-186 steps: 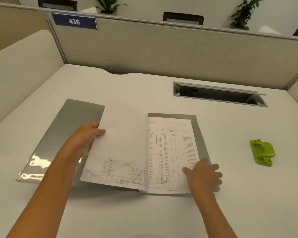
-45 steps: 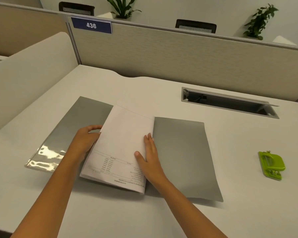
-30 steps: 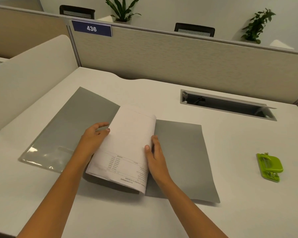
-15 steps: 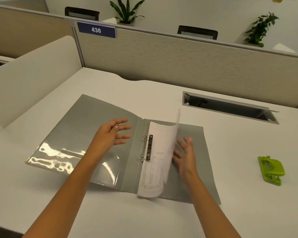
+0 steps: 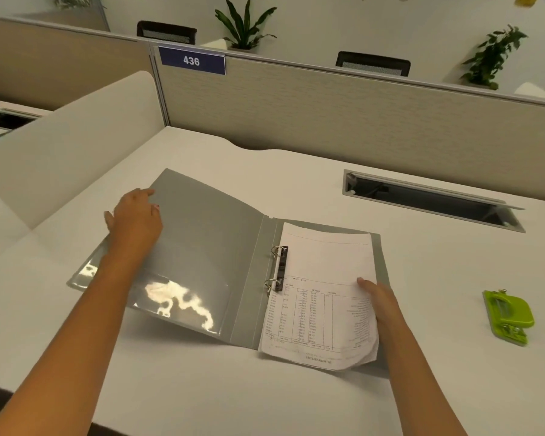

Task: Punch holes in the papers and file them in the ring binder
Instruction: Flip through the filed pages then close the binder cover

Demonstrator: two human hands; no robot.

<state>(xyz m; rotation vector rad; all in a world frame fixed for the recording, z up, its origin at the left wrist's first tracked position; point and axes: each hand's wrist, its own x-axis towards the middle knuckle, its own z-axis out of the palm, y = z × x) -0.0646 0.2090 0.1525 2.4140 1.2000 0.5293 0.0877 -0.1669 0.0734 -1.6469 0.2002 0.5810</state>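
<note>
L hand (image 5: 136,215) on binder cover (image 5: 208,240), R hand (image 5: 378,298) on papers (image 5: 321,265)

Papers (image 5: 321,278) flipped rightward; left hand (image 5: 136,218) now grips cover (image 5: 208,240).

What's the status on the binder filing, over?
Left hand grips ring binder cover edge. Right hand holds papers, threaded on the rings. Hole punch idle at right, nothing blocking.

Left arm reaches in from 7 o'clock; left hand (image 5: 136,215) at 9, palm down, thumb splayed, grasp unclear. Right hand (image 5: 379,298) at 4 o'clock, thumb atop papers (image 5: 324,272), fingers hidden beneath.
</note>
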